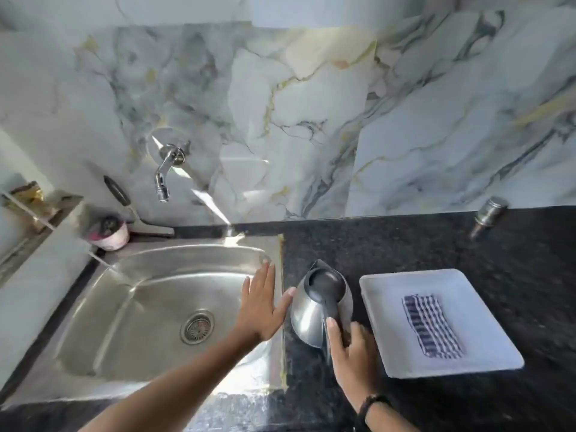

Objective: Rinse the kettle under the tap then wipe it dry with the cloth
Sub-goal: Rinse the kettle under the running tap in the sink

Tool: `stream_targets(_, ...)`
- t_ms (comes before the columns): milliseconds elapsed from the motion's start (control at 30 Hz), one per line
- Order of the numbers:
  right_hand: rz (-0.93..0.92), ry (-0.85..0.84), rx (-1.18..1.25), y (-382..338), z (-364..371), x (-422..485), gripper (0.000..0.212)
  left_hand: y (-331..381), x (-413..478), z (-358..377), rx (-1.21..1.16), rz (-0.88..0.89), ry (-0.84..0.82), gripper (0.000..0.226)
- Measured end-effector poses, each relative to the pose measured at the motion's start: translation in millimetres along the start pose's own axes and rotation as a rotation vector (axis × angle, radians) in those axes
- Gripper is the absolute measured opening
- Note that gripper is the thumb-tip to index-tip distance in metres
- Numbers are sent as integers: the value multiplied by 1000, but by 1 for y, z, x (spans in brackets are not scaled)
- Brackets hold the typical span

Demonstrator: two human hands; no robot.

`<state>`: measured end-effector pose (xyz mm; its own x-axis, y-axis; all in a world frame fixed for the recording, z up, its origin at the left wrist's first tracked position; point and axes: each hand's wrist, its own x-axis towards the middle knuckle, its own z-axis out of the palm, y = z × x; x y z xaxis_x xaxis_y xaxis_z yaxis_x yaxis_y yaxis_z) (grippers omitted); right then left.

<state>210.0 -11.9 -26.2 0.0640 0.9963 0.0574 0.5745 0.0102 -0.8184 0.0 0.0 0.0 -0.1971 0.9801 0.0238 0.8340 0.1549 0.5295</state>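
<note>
- Marble-look wall panels [311, 104] behind the counter, white with grey and gold veins, glossy, seams visible between slabs
- Black speckled granite countertop [405, 238] running along the wall's foot
- Stainless steel sink [103, 310] set into the counter at left, round drain strainer [197, 326] in the basin floor
- Narrow ledge [40, 219] at far left, beside a pale side wall
- Bright daylight in streaks across the wall and the sink's back rim, strong glare on the metal
</note>
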Motion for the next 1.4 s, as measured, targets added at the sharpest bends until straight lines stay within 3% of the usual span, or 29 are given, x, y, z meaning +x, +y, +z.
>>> stream_targets(100, 239, -137, 388, -2, 14, 0, 71, 2, -5, 5, 13, 13, 2, 85)
stream_targets(233, 300, -162, 627, -13, 21, 15, 72, 5, -6, -1, -7, 23, 42, 81)
stream_targets(433, 238, -302, 653, -39, 26, 51, 84, -4, 5, -39, 12, 99, 188, 83)
stream_targets(567, 153, -445, 672, -91, 72, 65, 85, -25, 17, -77, 49, 101, 313, 82)
stream_targets(767, 25, -544, 734, -188, 177, 79, 75, -97, 35, -151, -7, -94, 514, 80)
stream_targets(900, 34, -611, 795, -217, 232, 84, 73, -144, 51, -176, -176, -219, 481, 75)
stream_targets(1067, 137, -639, 813, -226, 285, 84, 76, -185, 64, -186, -157, -166, 446, 55)
stream_targets(1133, 124, -667, 782, -226, 300, 80, 79, -192, 73, -195, -29, -80, 453, 37)
stream_targets(1233, 124, -732, 852, -225, 317, 82, 85, -184, 87, -202, 400, 34, 381, 26)
stream_targets(1300, 172, -761, 932, -227, 327, 87, 69, -174, 93, -196, 668, 139, 297, 34)
stream_targets(1400, 260, -740, 1011, -233, 339, 99, 42, -165, 100, -183, 874, 209, 282, 36)
